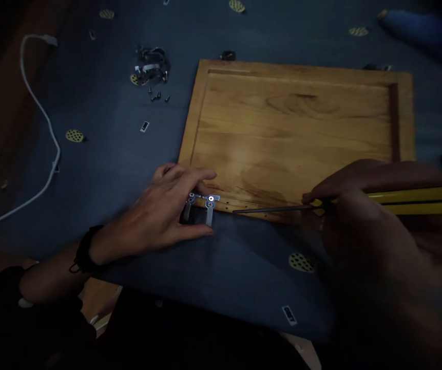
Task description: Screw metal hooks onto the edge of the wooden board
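Observation:
A wooden panel (298,123) with a raised frame lies on the dark blue cloth. At its near left edge sits a metal fitting (210,203) like a cabinet hinge, its two arms carrying cross-head screws. My left hand (159,210) is around this fitting, index finger over the panel and thumb against the fitting's lower end. Small holes dot the panel's edge to the right of it. In my right hand (378,231) is a screwdriver (417,199) with a yellow handle, its shaft pointing left. The screwdriver's tip is beside the holes; whether it touches the wood I cannot tell.
A heap of dark and metal fittings (151,64) lies beyond the panel's left side, with several loose screws (158,96) beside it. A white cable (45,110) runs down the far left. Near the top right is a blurred blue object (417,28).

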Demonstrator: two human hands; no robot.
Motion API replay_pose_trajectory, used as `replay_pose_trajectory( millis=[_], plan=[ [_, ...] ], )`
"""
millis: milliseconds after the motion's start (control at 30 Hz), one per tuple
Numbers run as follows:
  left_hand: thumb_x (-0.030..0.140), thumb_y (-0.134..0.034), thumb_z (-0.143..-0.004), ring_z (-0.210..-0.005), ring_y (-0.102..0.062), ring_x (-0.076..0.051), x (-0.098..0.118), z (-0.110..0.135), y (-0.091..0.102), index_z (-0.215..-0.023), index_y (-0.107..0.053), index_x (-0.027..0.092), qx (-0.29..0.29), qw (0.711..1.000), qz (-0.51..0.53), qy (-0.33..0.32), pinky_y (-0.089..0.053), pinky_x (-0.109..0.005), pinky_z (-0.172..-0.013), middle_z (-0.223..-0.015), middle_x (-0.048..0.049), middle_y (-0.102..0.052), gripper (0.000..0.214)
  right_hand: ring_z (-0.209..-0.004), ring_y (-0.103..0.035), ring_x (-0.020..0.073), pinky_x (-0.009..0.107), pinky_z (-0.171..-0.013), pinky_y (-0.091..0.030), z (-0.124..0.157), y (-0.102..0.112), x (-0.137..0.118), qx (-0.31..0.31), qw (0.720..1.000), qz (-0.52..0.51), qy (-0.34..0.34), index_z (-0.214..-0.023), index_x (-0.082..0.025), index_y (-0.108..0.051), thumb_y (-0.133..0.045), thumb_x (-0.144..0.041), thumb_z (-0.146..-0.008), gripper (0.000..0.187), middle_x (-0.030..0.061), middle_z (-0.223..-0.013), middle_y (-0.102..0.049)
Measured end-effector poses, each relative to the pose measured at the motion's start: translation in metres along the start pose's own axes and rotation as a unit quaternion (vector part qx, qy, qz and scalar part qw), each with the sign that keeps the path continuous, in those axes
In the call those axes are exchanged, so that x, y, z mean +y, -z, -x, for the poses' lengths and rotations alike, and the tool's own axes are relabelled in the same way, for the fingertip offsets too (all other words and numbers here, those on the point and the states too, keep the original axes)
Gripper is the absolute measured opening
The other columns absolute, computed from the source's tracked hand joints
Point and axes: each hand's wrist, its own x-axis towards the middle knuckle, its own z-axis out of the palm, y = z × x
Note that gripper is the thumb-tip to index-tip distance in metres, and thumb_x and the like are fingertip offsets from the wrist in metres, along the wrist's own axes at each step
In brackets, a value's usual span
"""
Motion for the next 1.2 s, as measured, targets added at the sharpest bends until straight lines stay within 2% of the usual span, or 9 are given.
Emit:
replay_pose_trajectory(
  millis=[100,200,333,433,567,767,933,1200],
  plan=[
    [0.05,-0.081,-0.085,-0.117,-0.065,-0.029,-0.002,0.001,0.0,-0.141,-0.045,0.025,0.007,1.0,-0.008,-0.002,-0.04,-0.051,-0.11,-0.116,-0.0062,-0.074,0.072,-0.06,-0.059,0.0151,0.033,-0.047,-0.041,0.001,0.001,0.001,-0.022,0.999,-0.029,0.019,-0.09,-0.025,-0.071,-0.071,-0.023,-0.094,0.005,0.0017,-0.074,-0.065],
    [0.054,-0.08,-0.084,-0.117,-0.064,-0.03,-0.003,0.002,-0.001,-0.141,-0.044,0.027,0.003,1.0,-0.013,-0.001,-0.041,-0.052,-0.109,-0.116,-0.0064,-0.074,0.073,-0.058,-0.059,0.0144,0.031,-0.044,-0.041,0.0,0.0,0.0,-0.04,0.999,-0.017,0.027,-0.092,-0.027,-0.071,-0.069,-0.019,-0.094,0.007,0.0002,-0.075,-0.066],
    [0.053,-0.08,-0.085,-0.117,-0.064,-0.029,-0.003,0.001,-0.001,-0.142,-0.044,0.026,0.003,1.0,-0.01,-0.005,-0.042,-0.051,-0.109,-0.117,-0.0063,-0.074,0.072,-0.06,-0.061,0.0145,0.029,-0.041,-0.041,0.0,-0.001,-0.003,-0.044,0.998,-0.006,0.035,-0.092,-0.026,-0.07,-0.07,-0.017,-0.093,0.01,0.0004,-0.077,-0.066],
    [0.053,-0.079,-0.085,-0.115,-0.065,-0.03,-0.003,0.001,0.0,-0.141,-0.045,0.025,0.002,1.0,-0.009,-0.005,-0.042,-0.052,-0.109,-0.117,-0.0069,-0.074,0.071,-0.063,-0.061,0.0152,0.03,-0.044,-0.042,0.002,-0.004,-0.006,-0.033,0.999,-0.003,0.011,-0.089,-0.027,-0.071,-0.07,-0.014,-0.091,0.013,0.0011,-0.08,-0.066],
    [0.056,-0.077,-0.086,-0.115,-0.065,-0.029,-0.003,0.0,0.0,-0.141,-0.045,0.024,-0.009,1.0,-0.01,-0.006,-0.039,-0.052,-0.111,-0.12,-0.0077,-0.073,0.071,-0.068,-0.063,0.0171,0.03,-0.046,-0.044,0.003,-0.006,-0.005,-0.009,1.0,0.004,0.0,-0.087,-0.026,-0.071,-0.072,-0.017,-0.091,0.01,0.0023,-0.08,-0.067],
    [0.056,-0.076,-0.087,-0.118,-0.062,-0.029,-0.001,0.0,0.002,-0.141,-0.045,0.02,-0.025,0.999,-0.028,-0.008,-0.036,-0.048,-0.113,-0.125,-0.0079,-0.072,0.071,-0.058,-0.062,0.0129,0.026,-0.043,-0.045,0.001,-0.007,-0.001,-0.02,0.999,0.014,0.045,-0.088,-0.023,-0.07,-0.072,-0.016,-0.09,0.008,0.0,-0.074,-0.065],
    [0.058,-0.075,-0.087,-0.118,-0.063,-0.03,-0.001,-0.001,0.002,-0.14,-0.046,0.02,-0.014,0.999,-0.025,-0.016,-0.037,-0.048,-0.111,-0.124,-0.0085,-0.072,0.071,-0.056,-0.062,0.0121,0.025,-0.041,-0.044,0.002,-0.009,-0.001,-0.031,0.999,-0.015,0.017,-0.089,-0.023,-0.07,-0.072,-0.018,-0.091,0.006,-0.0002,-0.077,-0.066],
    [0.06,-0.074,-0.087,-0.118,-0.063,-0.031,-0.002,-0.001,0.0,-0.141,-0.048,0.022,-0.011,0.999,-0.032,0.002,-0.038,-0.05,-0.111,-0.122,-0.009,-0.073,0.071,-0.057,-0.062,0.0112,0.026,-0.045,-0.045,0.0,-0.011,-0.001,-0.049,0.997,-0.002,0.057,-0.09,-0.022,-0.068,-0.07,-0.013,-0.09,0.01,-0.0015,-0.075,-0.064]
  ],
)
